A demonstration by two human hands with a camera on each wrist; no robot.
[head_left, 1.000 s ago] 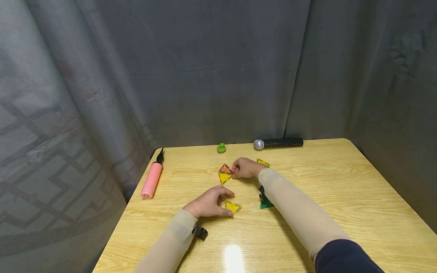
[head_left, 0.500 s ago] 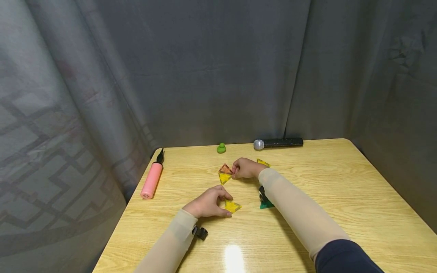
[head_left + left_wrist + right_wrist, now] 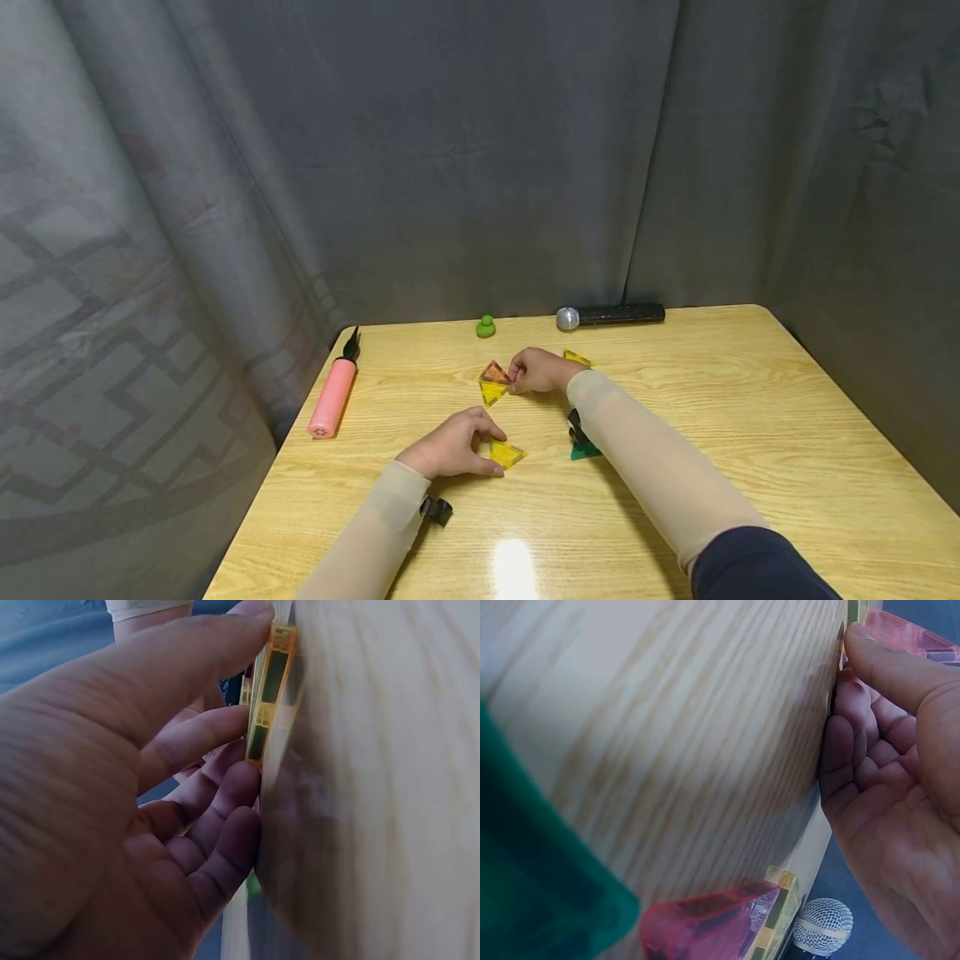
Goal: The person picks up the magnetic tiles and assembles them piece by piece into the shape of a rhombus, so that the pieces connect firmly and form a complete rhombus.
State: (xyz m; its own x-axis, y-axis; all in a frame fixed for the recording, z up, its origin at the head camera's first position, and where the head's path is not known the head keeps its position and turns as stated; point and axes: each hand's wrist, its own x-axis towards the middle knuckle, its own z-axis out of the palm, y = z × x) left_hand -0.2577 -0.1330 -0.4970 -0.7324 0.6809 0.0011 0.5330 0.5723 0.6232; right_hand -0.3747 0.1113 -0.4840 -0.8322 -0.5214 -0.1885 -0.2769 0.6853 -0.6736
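My left hand (image 3: 453, 447) pinches a yellow translucent triangular magnetic tile (image 3: 507, 454) between thumb and fingers, low at the tabletop. Its edge, with dark magnets, shows in the left wrist view as a yellow tile (image 3: 274, 679). Farther back, my right hand (image 3: 538, 370) pinches the right corner of a pair of joined triangles, a yellow tile (image 3: 491, 392) in front and an orange-red tile (image 3: 494, 372) behind. In the right wrist view the thumb (image 3: 885, 664) lies at that yellow edge, beside a pinkish tile (image 3: 907, 630); the other fingers are curled.
Partly under my right forearm lie a green tile (image 3: 583, 451) and a yellow tile (image 3: 576, 357); a red tile (image 3: 705, 926) adjoins the latter. At the back are a green duck-like toy (image 3: 486, 327) and a microphone (image 3: 615, 315). A pink hand pump (image 3: 333, 396) lies left.
My left hand has slid slightly left with the yellow tile, its thumb and fingertips shifting back along the tile. My right hand and the joined tiles have stayed in place.
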